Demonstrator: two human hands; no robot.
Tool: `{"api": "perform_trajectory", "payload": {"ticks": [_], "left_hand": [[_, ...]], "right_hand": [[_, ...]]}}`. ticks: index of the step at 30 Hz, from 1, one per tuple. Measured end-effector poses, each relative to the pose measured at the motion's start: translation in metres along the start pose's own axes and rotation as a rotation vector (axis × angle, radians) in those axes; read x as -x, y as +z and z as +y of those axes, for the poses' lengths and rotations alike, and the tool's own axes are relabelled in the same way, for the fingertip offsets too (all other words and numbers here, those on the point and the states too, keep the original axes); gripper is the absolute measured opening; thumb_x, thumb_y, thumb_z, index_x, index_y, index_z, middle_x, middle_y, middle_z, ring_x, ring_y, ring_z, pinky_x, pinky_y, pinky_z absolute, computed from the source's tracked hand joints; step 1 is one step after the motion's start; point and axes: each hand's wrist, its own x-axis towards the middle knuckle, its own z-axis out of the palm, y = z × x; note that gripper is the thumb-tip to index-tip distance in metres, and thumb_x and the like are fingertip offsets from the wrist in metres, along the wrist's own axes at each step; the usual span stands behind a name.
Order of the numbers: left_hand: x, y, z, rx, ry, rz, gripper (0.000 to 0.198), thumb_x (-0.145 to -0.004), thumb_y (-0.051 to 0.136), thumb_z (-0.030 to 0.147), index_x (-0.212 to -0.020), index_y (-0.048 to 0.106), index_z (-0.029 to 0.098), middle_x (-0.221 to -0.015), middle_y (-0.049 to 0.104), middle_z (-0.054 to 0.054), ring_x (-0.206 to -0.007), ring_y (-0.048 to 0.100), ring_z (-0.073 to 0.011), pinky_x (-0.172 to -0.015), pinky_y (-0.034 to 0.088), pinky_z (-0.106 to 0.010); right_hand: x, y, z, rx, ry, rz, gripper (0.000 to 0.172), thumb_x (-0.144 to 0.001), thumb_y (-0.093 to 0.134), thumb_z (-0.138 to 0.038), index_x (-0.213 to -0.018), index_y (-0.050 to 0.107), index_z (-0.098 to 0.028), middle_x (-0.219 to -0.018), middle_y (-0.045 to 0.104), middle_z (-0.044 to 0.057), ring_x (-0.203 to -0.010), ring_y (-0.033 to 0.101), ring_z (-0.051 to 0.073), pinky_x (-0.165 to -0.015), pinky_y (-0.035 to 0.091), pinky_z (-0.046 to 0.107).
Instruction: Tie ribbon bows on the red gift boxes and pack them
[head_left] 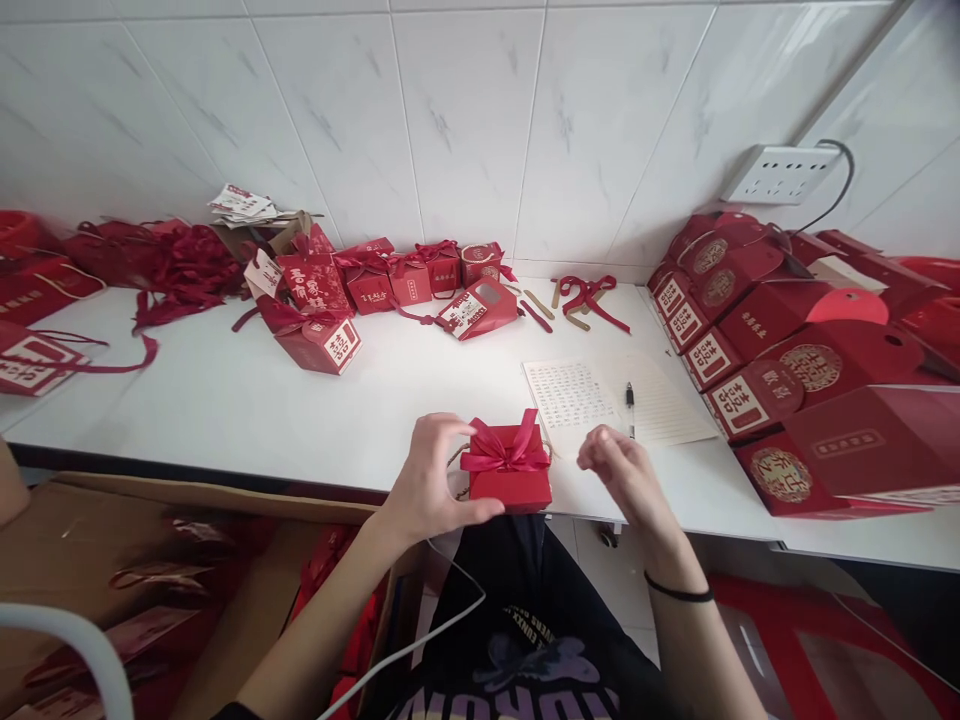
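A small red gift box [513, 490] sits at the table's front edge, with a dark pink ribbon bow [507, 456] tied on top. Thin twisted cord shows at both its sides. My left hand [433, 475] curves round the box's left side, fingertips at the back corner and thumb along the front. To the right of the box, apart from it, my right hand [621, 470] hovers with its fingers curled in; nothing shows in it. Beyond that hand lie an open notebook [574, 395] with handwriting and a black-tipped pen [630, 408].
Red boxes [750, 320] are stacked on the right below a power strip [780, 175]. Several finished boxes [409, 280] line the wall, with ribbon strips [589, 300] beside them. Loose ribbon [195, 270] lies at left. A cardboard carton [247, 580] stands below the table.
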Motion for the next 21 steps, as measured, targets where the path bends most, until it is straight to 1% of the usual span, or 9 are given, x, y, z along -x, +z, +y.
{"api": "perform_trajectory", "payload": {"ticks": [2,3,5,6,8,10,14,18,21], "left_hand": [[-0.006,-0.003,0.007,-0.153,0.165,-0.175,0.073,-0.061,0.071,0.055,-0.120,0.045,0.021,-0.124,0.043,-0.013,-0.120,0.037,-0.0323,-0.101,0.032,-0.049],[-0.009,-0.003,0.011,-0.215,0.209,-0.251,0.073,-0.062,0.072,0.051,-0.123,0.045,0.022,-0.130,0.040,-0.013,-0.125,0.032,-0.0342,-0.103,0.028,-0.051],[-0.014,-0.002,0.016,-0.290,0.238,-0.343,0.071,-0.063,0.072,0.044,-0.126,0.046,0.023,-0.136,0.037,-0.012,-0.130,0.026,-0.0358,-0.106,0.024,-0.053],[-0.016,-0.001,0.017,-0.302,0.235,-0.371,0.069,-0.064,0.072,0.041,-0.127,0.047,0.023,-0.136,0.038,-0.012,-0.130,0.026,-0.0356,-0.106,0.024,-0.053],[-0.019,0.001,0.017,-0.290,0.205,-0.416,0.066,-0.067,0.069,0.038,-0.127,0.048,0.022,-0.135,0.041,-0.011,-0.128,0.032,-0.0331,-0.106,0.027,-0.051],[-0.021,0.001,0.016,-0.255,0.158,-0.444,0.064,-0.069,0.068,0.036,-0.129,0.048,0.023,-0.134,0.042,-0.011,-0.124,0.037,-0.0302,-0.105,0.031,-0.048],[-0.021,0.001,0.018,-0.223,0.059,-0.465,0.071,-0.066,0.071,0.037,-0.132,0.047,0.025,-0.137,0.039,-0.011,-0.123,0.038,-0.0318,-0.105,0.033,-0.048],[-0.019,0.007,0.021,-0.245,-0.013,-0.444,0.072,-0.067,0.069,0.042,-0.133,0.047,0.023,-0.137,0.039,-0.013,-0.123,0.038,-0.0326,-0.105,0.034,-0.049],[-0.017,0.008,0.021,-0.234,-0.067,-0.347,0.074,-0.066,0.069,0.042,-0.133,0.047,0.021,-0.134,0.041,-0.013,-0.121,0.038,-0.0315,-0.105,0.035,-0.048]], "right_hand": [[-0.006,-0.016,0.002,0.212,-0.001,0.226,0.042,-0.081,0.051,-0.058,-0.064,0.047,-0.020,-0.061,0.049,0.001,-0.062,0.046,0.016,-0.064,0.040,0.030],[-0.010,-0.024,0.004,0.347,-0.007,0.326,0.039,-0.080,0.051,-0.056,-0.066,0.049,-0.020,-0.063,0.051,0.002,-0.063,0.048,0.017,-0.065,0.040,0.031],[-0.022,-0.040,0.012,0.601,-0.048,0.452,0.035,-0.080,0.049,-0.052,-0.071,0.052,-0.019,-0.071,0.057,0.006,-0.070,0.052,0.021,-0.071,0.041,0.035],[-0.028,-0.047,0.017,0.696,-0.078,0.473,0.034,-0.081,0.047,-0.050,-0.075,0.054,-0.018,-0.077,0.058,0.009,-0.075,0.053,0.023,-0.074,0.041,0.036],[-0.041,-0.058,0.027,0.837,-0.116,0.455,0.034,-0.082,0.044,-0.046,-0.084,0.057,-0.015,-0.084,0.058,0.013,-0.083,0.054,0.025,-0.081,0.041,0.039],[-0.052,-0.063,0.036,0.975,-0.111,0.405,0.036,-0.083,0.045,-0.042,-0.096,0.059,-0.012,-0.087,0.057,0.016,-0.089,0.053,0.028,-0.083,0.041,0.041],[-0.064,-0.060,0.040,1.217,-0.030,0.342,0.043,-0.085,0.048,-0.037,-0.115,0.052,-0.006,-0.095,0.058,0.021,-0.096,0.054,0.032,-0.079,0.043,0.041],[-0.068,-0.056,0.034,1.269,0.068,0.277,0.040,-0.086,0.038,-0.023,-0.120,0.049,-0.007,-0.096,0.062,0.020,-0.090,0.059,0.031,-0.072,0.045,0.038],[-0.067,-0.062,0.032,1.161,0.078,0.266,0.046,-0.083,0.031,-0.021,-0.124,0.049,-0.010,-0.080,0.066,0.014,-0.076,0.062,0.030,-0.061,0.044,0.036]]}}
